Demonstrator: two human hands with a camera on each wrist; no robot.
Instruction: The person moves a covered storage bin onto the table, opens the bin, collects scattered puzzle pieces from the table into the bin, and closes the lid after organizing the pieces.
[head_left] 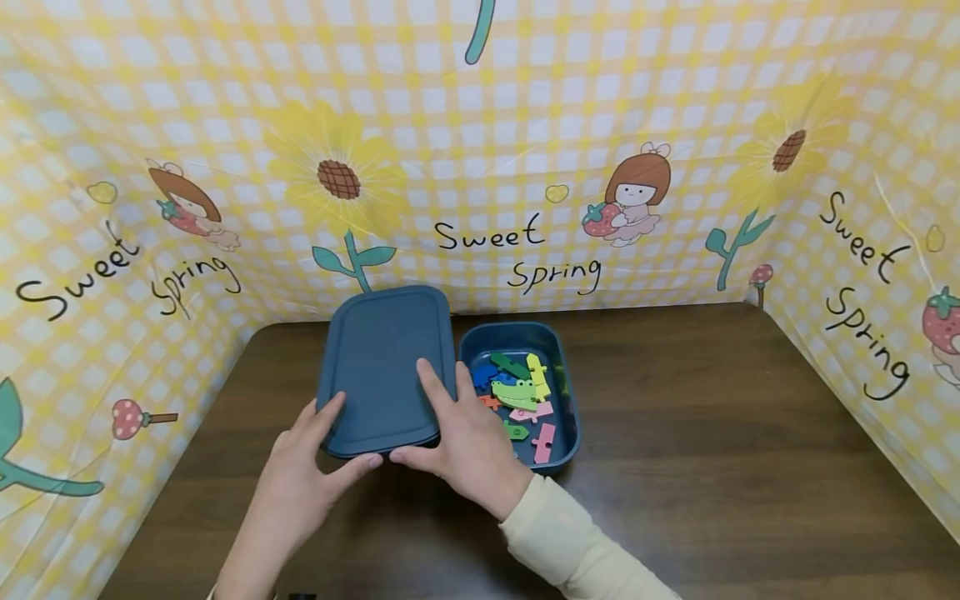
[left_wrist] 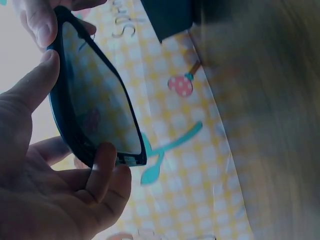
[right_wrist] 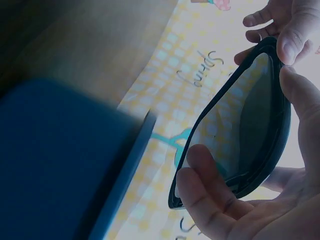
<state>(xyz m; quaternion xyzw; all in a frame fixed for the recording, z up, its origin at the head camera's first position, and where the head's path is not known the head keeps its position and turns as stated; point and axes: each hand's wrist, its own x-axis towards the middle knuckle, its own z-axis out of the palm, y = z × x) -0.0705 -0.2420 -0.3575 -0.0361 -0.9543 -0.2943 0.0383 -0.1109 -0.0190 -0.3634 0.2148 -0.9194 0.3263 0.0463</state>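
Both hands hold a dark blue rectangular lid (head_left: pixel 384 358) at its near end, thumbs along the near edge. My left hand (head_left: pixel 298 471) grips the left corner, with fingers at the side and underneath. From the right, my right hand (head_left: pixel 478 446) grips the other corner, one finger lying on top. The lid's glossy underside (left_wrist: pixel 97 95) faces the left wrist view, tilted and raised off the table. Beside it stands a matching dark blue box (head_left: pixel 572 417), uncovered, partly behind my right hand. Inside lie colourful puzzle pieces (head_left: pixel 543 443) and a green crocodile piece (head_left: pixel 516 393).
A brown wood-grain table (head_left: pixel 697 467) carries the box near its back edge. Yellow checked cloth (head_left: pixel 487 175) with flowers and lettering hangs at the back and both sides. The box wall (right_wrist: pixel 125 175) rises close to my right hand in the right wrist view.
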